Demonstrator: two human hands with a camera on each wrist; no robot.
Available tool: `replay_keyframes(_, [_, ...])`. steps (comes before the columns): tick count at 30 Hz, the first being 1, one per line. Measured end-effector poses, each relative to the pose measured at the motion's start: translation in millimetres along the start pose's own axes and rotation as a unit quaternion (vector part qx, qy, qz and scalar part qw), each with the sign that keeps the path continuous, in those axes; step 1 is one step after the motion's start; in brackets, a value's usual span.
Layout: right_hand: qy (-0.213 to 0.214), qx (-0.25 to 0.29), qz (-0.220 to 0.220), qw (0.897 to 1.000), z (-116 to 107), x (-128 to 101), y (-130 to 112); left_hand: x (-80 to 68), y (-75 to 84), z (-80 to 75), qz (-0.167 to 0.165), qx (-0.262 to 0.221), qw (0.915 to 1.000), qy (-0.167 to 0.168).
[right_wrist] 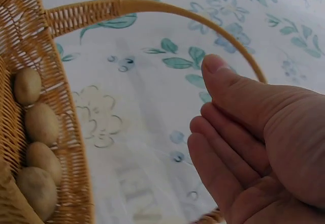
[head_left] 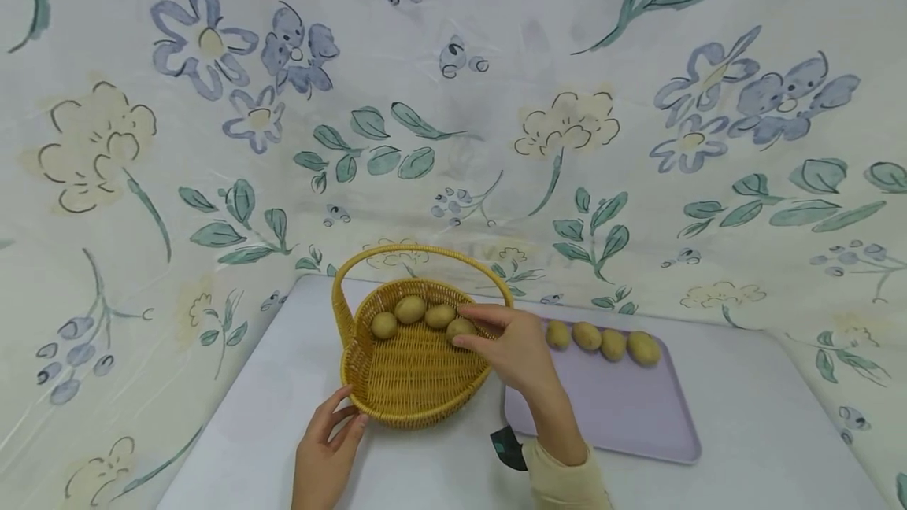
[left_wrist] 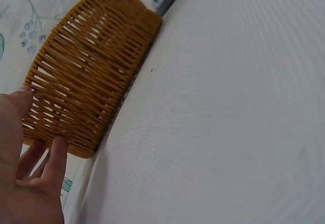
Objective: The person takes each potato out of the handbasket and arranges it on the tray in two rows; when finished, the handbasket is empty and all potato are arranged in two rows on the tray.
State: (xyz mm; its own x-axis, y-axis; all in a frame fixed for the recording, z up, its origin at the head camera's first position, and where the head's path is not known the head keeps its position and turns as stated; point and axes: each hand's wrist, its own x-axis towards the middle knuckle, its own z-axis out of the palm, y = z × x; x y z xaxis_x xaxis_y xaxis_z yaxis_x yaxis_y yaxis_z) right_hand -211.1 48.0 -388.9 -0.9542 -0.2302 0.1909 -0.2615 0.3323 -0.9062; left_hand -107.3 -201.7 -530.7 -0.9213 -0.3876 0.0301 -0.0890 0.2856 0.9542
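Touching the basket (head_left: pixel 407 376), lower centre of the head view, with my left hand (head_left: pixel 327 445), fingers loosely spread | my right hand (head_left: pixel 523 349) is above its right side, thumb and fingers apart, holding nothing | four potatoes (head_left: pixel 410 309) curve along inside | four more sit on the tray (head_left: pixel 609 408), lower right

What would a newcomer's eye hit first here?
Probably the yellow basket on the white table, with four potatoes toward its far side. Then the right hand over the basket's right side, and the lilac tray beside it with four more potatoes in view. Floral cloth hangs behind.
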Motion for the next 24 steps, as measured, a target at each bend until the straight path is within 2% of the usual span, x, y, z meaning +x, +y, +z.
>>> replay_keyframes(4, [0.001,-0.033,0.012,0.999,12,10,6,0.6,1.6,-0.3,0.008,0.009,0.9999,0.001])
replay_keyframes(7, [0.006,-0.058,0.020,0.998,20,18,11,0.2,2.3,-0.8,0.001,0.009,1.0000,0.000])
replay_keyframes(12, [0.028,-0.064,0.029,0.997,31,30,14,-0.1,1.5,-0.5,-0.008,0.013,0.9998,-0.007])
replay_keyframes(17, [0.054,-0.066,0.052,0.995,40,34,17,0.2,0.5,1.1,-0.007,0.012,0.9998,-0.011])
replay_keyframes(24, [0.084,-0.121,0.056,0.988,50,37,26,0.8,-0.9,1.2,0.000,0.019,0.9998,-0.004])
